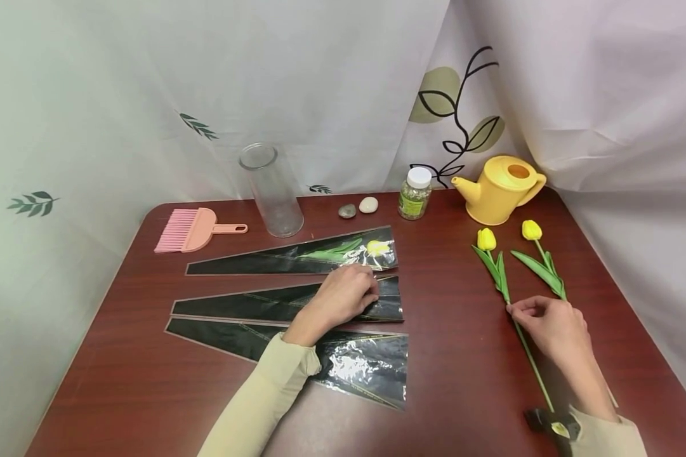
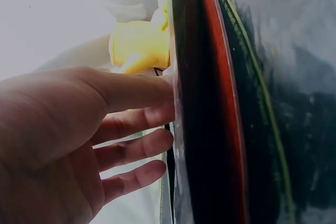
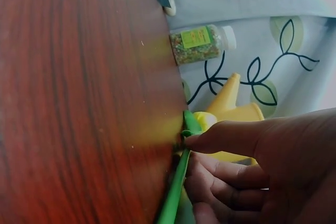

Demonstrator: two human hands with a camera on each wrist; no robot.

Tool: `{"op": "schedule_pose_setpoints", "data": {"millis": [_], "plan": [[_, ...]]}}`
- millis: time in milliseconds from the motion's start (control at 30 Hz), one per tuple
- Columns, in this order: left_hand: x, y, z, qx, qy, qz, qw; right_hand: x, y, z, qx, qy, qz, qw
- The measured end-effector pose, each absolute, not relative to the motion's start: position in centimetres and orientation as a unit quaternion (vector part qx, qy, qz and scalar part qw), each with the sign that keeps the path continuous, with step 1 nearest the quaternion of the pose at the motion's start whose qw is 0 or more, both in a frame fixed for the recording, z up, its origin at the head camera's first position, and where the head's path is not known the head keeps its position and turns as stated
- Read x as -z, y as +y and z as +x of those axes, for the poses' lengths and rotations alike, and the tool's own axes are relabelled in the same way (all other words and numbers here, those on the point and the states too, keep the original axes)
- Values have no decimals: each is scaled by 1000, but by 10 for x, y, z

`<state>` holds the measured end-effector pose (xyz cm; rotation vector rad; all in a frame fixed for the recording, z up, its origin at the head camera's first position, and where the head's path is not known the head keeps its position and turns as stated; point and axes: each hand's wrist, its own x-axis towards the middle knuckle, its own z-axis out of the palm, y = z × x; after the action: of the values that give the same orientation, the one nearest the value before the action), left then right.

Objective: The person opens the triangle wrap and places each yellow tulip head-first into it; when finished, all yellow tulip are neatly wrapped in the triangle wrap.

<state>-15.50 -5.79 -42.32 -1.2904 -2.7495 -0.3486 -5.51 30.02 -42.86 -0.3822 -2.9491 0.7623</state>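
Note:
Three long tapered black flower sleeves with clear fronts lie on the table. My left hand (image 1: 345, 295) is over the middle sleeve (image 1: 234, 306), pinching its wide end between thumb and index finger (image 2: 139, 92). The far sleeve (image 1: 251, 263) holds a yellow tulip (image 1: 331, 252); the near sleeve (image 1: 371, 355) lies flat, partly under my left forearm. On the right, my right hand (image 1: 560, 327) pinches the green stem of another yellow tulip (image 1: 487, 240) just below its leaves. A third tulip (image 1: 531, 230) lies beside it, its lower stem hidden by that hand.
Along the back stand a glass vase (image 1: 277, 197), a jar of small pebbles (image 1: 414, 195) and a yellow watering can (image 1: 494, 197). Two stones (image 1: 368, 204) sit between vase and jar. A pink brush (image 1: 197, 230) lies at the back left.

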Motion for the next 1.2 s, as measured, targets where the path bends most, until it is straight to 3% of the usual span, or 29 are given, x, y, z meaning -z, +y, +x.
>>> {"op": "schedule_pose_setpoints", "data": {"millis": [133, 300, 700, 1200], "plan": [[421, -57, -153, 118, -902, -413, 40, 429, 302, -54, -270, -954, -123, 43], [420, -57, -153, 120, -903, -412, 41, 425, 305, -54, -340, -928, -155, -4], [419, -58, -151, 117, -902, -414, 36, 420, 305, -51, -687, -712, -131, -62], [418, -58, -150, 125, -904, -408, 26, 419, 295, -53, -738, -660, -104, -94]]}}
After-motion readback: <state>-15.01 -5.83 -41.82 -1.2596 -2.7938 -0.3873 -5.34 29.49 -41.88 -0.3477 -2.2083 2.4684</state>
